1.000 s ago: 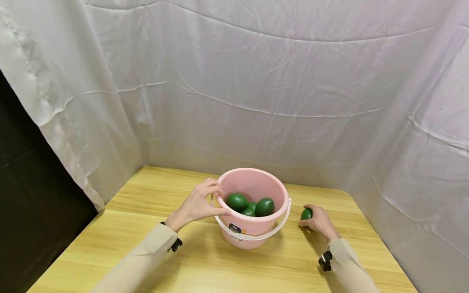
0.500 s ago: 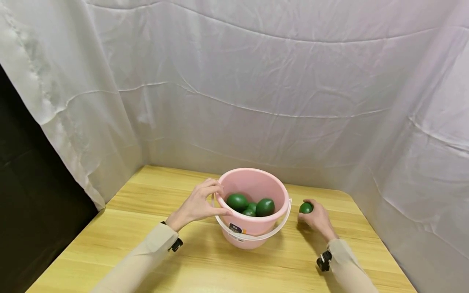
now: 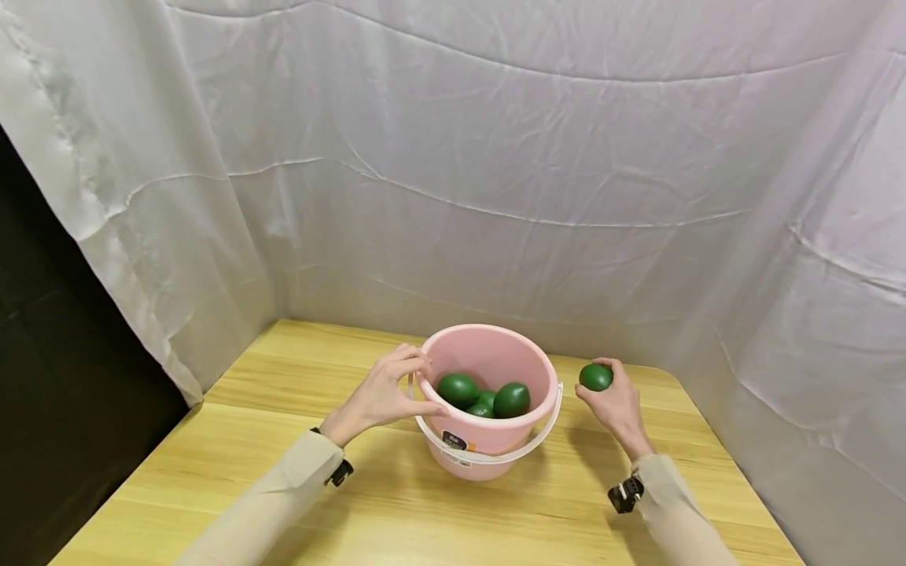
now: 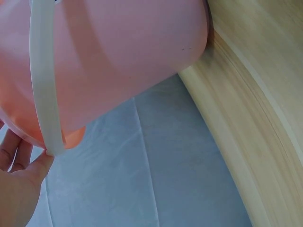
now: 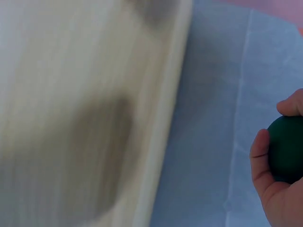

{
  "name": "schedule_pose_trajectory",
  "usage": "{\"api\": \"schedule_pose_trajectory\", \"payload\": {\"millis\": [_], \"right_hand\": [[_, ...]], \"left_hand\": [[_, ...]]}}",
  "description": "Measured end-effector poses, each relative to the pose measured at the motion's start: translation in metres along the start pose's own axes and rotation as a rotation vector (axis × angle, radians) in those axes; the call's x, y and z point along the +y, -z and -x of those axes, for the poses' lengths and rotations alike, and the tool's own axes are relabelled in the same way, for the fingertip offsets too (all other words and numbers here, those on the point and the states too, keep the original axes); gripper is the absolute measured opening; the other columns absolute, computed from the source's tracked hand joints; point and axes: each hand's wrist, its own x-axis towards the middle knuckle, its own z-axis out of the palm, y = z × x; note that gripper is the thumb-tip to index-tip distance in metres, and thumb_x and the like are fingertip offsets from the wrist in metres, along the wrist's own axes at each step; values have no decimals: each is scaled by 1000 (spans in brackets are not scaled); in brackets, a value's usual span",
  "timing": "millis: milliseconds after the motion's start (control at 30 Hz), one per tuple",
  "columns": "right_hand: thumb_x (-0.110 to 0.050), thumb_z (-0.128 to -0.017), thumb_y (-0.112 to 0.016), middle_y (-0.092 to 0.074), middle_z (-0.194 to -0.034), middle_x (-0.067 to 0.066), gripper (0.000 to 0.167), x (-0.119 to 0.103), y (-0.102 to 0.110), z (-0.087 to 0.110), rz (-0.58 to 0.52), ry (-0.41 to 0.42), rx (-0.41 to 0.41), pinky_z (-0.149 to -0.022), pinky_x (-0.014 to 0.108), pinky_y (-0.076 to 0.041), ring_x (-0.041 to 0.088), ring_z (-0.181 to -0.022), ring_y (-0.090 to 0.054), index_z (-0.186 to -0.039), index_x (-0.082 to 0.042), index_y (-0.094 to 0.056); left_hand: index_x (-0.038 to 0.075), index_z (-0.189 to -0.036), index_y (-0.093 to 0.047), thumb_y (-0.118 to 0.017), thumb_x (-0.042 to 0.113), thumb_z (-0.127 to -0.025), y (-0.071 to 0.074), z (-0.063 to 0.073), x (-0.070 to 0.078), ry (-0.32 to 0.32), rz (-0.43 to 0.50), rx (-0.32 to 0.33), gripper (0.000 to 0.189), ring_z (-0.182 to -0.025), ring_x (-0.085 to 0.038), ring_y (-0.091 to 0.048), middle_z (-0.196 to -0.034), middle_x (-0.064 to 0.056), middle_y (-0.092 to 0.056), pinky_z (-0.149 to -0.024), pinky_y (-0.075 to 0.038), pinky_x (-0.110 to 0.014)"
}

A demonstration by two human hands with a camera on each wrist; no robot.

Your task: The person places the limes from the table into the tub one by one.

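A pink bucket [image 3: 488, 440] stands on the wooden table, its white handle [image 3: 495, 458] hanging down across the front. Several dark green avocados [image 3: 458, 390] lie inside. My left hand [image 3: 388, 393] grips the bucket's rim at the left, thumb outside near the handle joint; the left wrist view shows the thumb tip [image 4: 43, 163] right at the handle's end. Held above the table to the right of the bucket is another avocado [image 3: 596, 377], with the thumb and fingers of my right hand [image 3: 617, 401] curled round it. The right wrist view shows this avocado [image 5: 286, 149] partly cut off at the edge.
The light wooden table [image 3: 382, 511] extends around the bucket on all sides. Pale grey curtains [image 3: 453, 157] hang behind it and along both sides, with a dark area [image 3: 42, 377] at the far left.
My right hand has lifted the avocado off the table and moved it up and slightly away. My left hand and the bucket have stayed in place.
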Motion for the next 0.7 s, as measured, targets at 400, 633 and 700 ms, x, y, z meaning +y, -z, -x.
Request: {"api": "schedule_pose_trajectory", "payload": {"millis": [400, 633, 700], "right_hand": [[-16, -81, -75, -60, -122, 21, 60, -44, 4, -1, -113, 51, 42, -68, 35, -52, 36, -93, -62, -136, -16, -52], [-6, -78, -75, -60, -121, 20, 58, -62, 3, 1, -181, 79, 53, -69, 32, -50, 35, -92, -61, -132, -17, -55], [-4, -77, -74, -60, -121, 19, 58, -66, 3, 2, -201, 70, 53, -68, 32, -50, 35, -92, -60, -131, -18, -56]], "left_hand": [[17, -88, -67, -93, 38, -60, 0, 1, 1, 9, 10, 2, 43, -100, -13, -58, -102, 5, -65, -88, -52, -35], [17, -88, -68, -93, 40, -60, 0, 0, 1, 6, 11, 1, 45, -101, -13, -58, -103, 5, -65, -89, -53, -35], [16, -89, -68, -93, 39, -60, 1, 0, 1, 6, 11, 1, 45, -101, -13, -58, -104, 4, -65, -90, -53, -36]]}}
